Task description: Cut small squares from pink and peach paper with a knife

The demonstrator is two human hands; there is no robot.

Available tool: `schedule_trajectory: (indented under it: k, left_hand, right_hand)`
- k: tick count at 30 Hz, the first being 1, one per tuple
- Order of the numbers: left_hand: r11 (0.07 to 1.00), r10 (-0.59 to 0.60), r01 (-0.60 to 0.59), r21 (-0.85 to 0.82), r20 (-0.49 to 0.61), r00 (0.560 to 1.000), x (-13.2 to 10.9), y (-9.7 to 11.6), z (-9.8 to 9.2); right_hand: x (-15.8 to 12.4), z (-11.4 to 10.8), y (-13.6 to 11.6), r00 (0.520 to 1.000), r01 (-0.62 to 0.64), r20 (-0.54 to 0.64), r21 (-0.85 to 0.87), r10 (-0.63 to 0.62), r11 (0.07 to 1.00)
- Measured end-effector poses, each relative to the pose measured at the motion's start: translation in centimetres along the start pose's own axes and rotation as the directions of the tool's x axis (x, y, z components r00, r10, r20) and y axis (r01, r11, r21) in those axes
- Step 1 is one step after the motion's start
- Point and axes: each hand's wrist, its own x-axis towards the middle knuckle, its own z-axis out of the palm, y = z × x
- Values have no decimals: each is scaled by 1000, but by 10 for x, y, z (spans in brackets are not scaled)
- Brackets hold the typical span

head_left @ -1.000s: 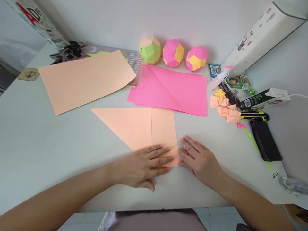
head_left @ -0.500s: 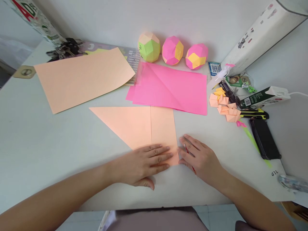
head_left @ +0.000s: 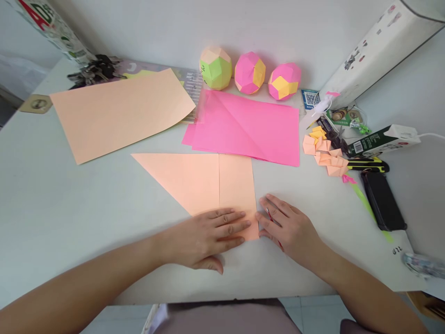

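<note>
A folded sheet of peach paper (head_left: pixel 181 178) lies on the desk, its left part a slanting triangle and a vertical edge or crease running down beside it. My left hand (head_left: pixel 208 236) rests flat on the paper's lower part, fingers stretched to the right, holding nothing. At the paper's lower right edge is my right hand (head_left: pixel 288 229), fingertips touching that edge and the desk. A slim red tool (head_left: pixel 270 215) with a silvery tip is tucked between its fingers; most of it is hidden, so its exact kind does not show.
Pink sheets (head_left: pixel 250 125) lie just behind the folded paper. Another peach sheet (head_left: pixel 121 116) is at the left, near keys (head_left: pixel 95 72). Paper balls (head_left: pixel 250 73) stand by the wall. At the right are folded paper pieces (head_left: pixel 327 155), a utility knife (head_left: pixel 368 165) and a black case (head_left: pixel 382 202).
The folded peach paper has shifted very slightly to the right. Both hands stay almost where they were.
</note>
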Motion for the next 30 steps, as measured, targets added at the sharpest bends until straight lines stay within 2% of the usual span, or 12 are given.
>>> schedule_trajectory:
  k: [13, 30]
  left_hand:
    - [1000, -4, 4, -3, 2, 1000, 0, 0, -1]
    - [1000, 7, -7, -5, 3, 1000, -1, 0, -1]
  right_hand:
    - [-2, 0, 0, 999, -23, 41, 19, 23, 1000]
    - [1, -2, 2, 1000, 18, 24, -4, -18, 1000]
